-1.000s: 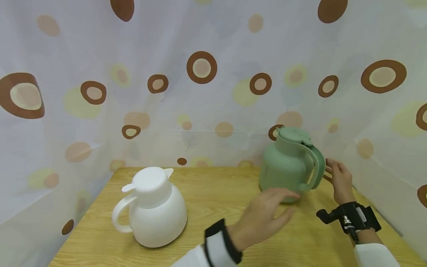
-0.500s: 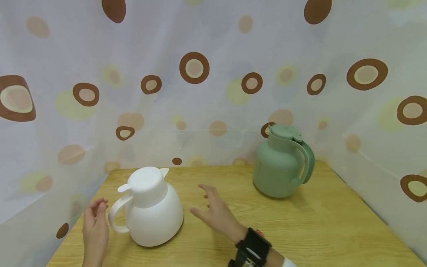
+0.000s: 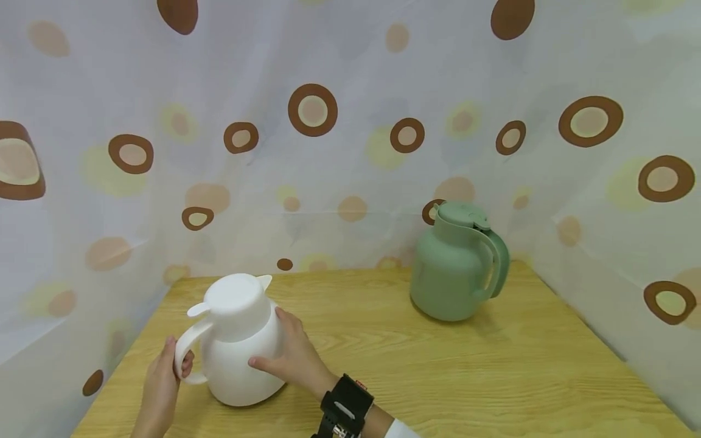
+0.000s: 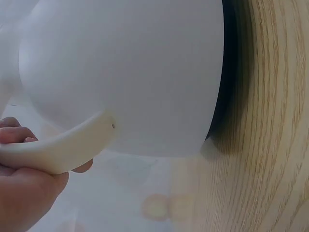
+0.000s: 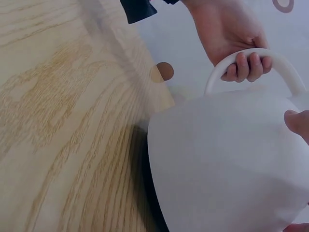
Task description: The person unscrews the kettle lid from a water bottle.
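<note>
left hand [image 3: 161, 383] curled round white jug's handle [image 3: 183, 356], right hand [image 3: 292, 359] flat against white jug [image 3: 241, 347] on worktop [image 3: 438, 365] near left — best kept upright, lifted by handle, body steadied.

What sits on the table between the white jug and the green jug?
Nothing: in the head view only bare wooden table separates the white jug from the green jug.
</note>
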